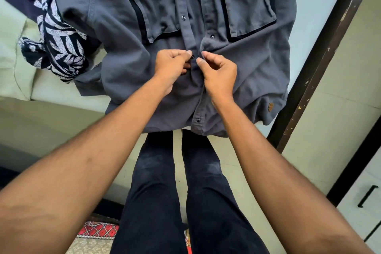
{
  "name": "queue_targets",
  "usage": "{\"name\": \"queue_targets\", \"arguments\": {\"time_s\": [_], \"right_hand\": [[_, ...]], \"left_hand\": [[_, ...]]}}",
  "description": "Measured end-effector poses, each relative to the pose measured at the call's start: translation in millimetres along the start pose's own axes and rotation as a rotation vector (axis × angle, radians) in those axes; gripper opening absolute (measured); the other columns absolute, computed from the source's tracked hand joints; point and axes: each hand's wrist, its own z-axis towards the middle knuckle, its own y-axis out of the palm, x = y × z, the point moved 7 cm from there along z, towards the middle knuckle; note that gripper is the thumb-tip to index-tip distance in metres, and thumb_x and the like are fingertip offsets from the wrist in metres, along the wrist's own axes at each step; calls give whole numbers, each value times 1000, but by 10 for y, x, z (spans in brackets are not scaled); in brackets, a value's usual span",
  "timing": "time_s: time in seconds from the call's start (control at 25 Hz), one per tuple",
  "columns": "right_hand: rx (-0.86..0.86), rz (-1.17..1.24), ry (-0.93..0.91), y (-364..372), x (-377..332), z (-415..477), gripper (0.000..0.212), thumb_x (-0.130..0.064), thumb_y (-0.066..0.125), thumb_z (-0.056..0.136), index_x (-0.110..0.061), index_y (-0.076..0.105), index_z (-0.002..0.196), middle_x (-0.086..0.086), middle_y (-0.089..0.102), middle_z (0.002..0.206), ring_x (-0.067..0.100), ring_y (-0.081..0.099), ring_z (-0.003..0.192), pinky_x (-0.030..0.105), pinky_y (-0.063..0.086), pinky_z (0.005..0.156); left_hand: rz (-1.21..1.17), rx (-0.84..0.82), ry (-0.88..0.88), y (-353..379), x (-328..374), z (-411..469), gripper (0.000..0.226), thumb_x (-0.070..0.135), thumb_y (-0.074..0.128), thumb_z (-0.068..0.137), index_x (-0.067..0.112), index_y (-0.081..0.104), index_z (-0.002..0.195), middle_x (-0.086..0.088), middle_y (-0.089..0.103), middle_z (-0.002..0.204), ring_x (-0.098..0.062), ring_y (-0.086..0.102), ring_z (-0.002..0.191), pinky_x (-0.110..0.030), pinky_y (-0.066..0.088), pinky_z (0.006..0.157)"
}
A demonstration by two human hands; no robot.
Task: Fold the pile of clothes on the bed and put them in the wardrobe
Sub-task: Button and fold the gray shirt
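With left hand and right hand each pinching grey shirt placket, line button up square, close, keep front flat.

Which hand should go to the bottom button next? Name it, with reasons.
Probably right: the right hand pinches the grey shirt directly above the bottom button, its wrist nearer; the left hand sits further aside.

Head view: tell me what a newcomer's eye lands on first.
A grey shirt with two chest pockets fills the middle, spread over the bed edge. At its centre the left hand and right hand pinch the front strip either side of a dark button. To the left, a navy-and-white leaf-print garment lies crumpled on the bed.
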Motion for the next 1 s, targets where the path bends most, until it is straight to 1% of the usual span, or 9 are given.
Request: {"name": "queue_targets", "arguments": {"time_s": [0.08, 0.24, 0.32, 0.44, 0.56, 0.64, 0.76, 0.88, 1.0], "right_hand": [[-24, -30, 27, 107, 76, 16, 25, -11, 80, 84, -6, 78, 109, -1, 77, 101, 11, 73, 98, 36, 58, 96], [-55, 26, 93, 150, 224, 28, 24, -11, 78, 86, -7, 78, 110, 1, 78, 103, 13, 74, 101, 40, 57, 98], [-63, 96, 144, 154, 279, 31, 23, -8, 77, 88, -5, 77, 111, 3, 78, 103, 14, 74, 102, 37, 57, 99], [-72, 209, 207, 175, 331, 39, 24, -2, 75, 89, 0, 75, 113, 7, 78, 104, 17, 74, 103, 34, 57, 99], [-89, 264, 232, 206, 345, 46, 22, 2, 74, 89, -1, 75, 111, 5, 77, 99, 14, 73, 99, 26, 57, 93], [-87, 277, 225, 220, 356, 53, 22, 2, 74, 88, -2, 75, 110, 6, 77, 101, 16, 73, 101, 27, 57, 93], [-74, 271, 194, 216, 345, 63, 22, 2, 76, 87, -2, 76, 108, 9, 77, 104, 18, 73, 104, 32, 56, 99], [-35, 184, 117, 204, 312, 67, 20, 1, 78, 85, 0, 78, 105, 5, 76, 101, 9, 73, 96, 26, 56, 95], [-11, 134, 73, 216, 315, 49, 17, 0, 78, 84, -1, 79, 102, 5, 76, 100, 10, 73, 95, 24, 55, 91]], "left_hand": [[-3, -14, -16, 11, -16, 2, 16, 19, 66, 96, 18, 72, 81, -8, 73, 85, -14, 68, 75, -17, 50, 60], [-6, 0, -2, 36, -18, -2, 17, 19, 68, 95, 21, 73, 78, 1, 71, 75, -6, 65, 66, -16, 51, 61], [1, 4, 1, 32, -34, 15, 15, 20, 70, 94, 21, 74, 79, 3, 72, 75, -5, 65, 68, -17, 51, 62], [12, -24, 12, 25, -39, 19, 13, 20, 70, 93, 22, 75, 81, 3, 74, 80, -7, 69, 77, -17, 54, 67], [2, -33, 35, 12, -44, 32, 14, 17, 71, 93, 22, 76, 81, 1, 75, 82, -12, 70, 83, -21, 57, 74], [2, -19, 37, 6, -58, 54, 14, 16, 71, 92, 21, 76, 80, -1, 76, 82, -13, 70, 83, -25, 58, 79], [-28, 21, 27, 16, -90, 60, 16, 15, 72, 92, 22, 76, 78, -1, 75, 80, -13, 69, 82, -28, 58, 83], [-71, 55, 19, 48, -130, 45, 19, 14, 72, 92, 22, 76, 75, 5, 74, 74, -8, 67, 77, -22, 57, 78], [-129, 102, -7, 75, -174, 39, 14, 13, 72, 92, 19, 78, 80, 8, 74, 75, -1, 68, 74, -17, 54, 73]]}}
